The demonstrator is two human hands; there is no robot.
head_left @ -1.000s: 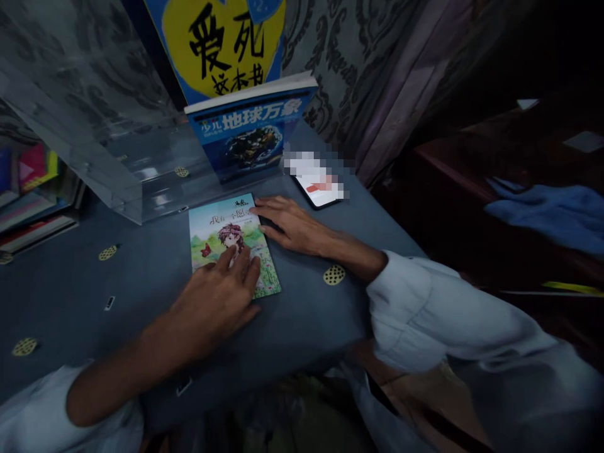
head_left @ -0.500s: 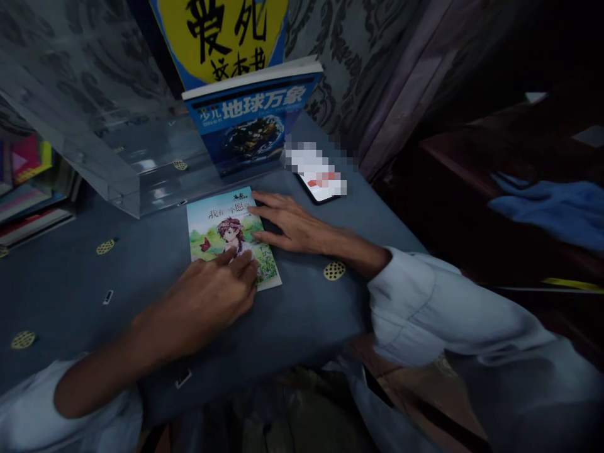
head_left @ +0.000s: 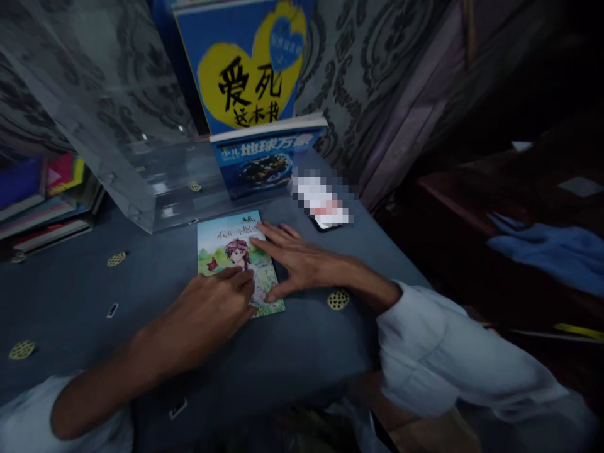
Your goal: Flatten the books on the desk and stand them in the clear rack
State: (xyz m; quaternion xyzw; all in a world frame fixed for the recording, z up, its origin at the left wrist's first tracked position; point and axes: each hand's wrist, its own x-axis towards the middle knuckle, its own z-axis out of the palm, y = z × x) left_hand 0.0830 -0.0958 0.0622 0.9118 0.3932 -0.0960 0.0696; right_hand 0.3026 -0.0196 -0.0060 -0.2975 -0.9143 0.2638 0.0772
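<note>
A small paperback book [head_left: 268, 286] lies closed on the table, its cover showing a drawn figure with a braid, a red butterfly and Chinese lettering. My left hand [head_left: 212, 308] rests across the lower left of the cover, fingers bent loosely and pointing right, covering part of the drawing. Along the right edge lies my right hand [head_left: 302, 261], its fingers spread, with fingertips on the cover and the thumb near the lower right. Neither hand lifts the book; it stays flat.
Behind stand a blue Earth book [head_left: 264, 165] and a taller blue-and-yellow book [head_left: 257, 69] by a clear acrylic stand [head_left: 141, 204]. A phone [head_left: 325, 217] with a blurred screen lies right. Stacked books [head_left: 51, 201] sit left on the patterned tablecloth [head_left: 155, 270]. Blue cloth [head_left: 547, 251] lies far right.
The view has tilted upward, so everything sits lower in the picture. My right thumb has slid down along the book's right side, and that hand is spread wider. The book remains flat.
</note>
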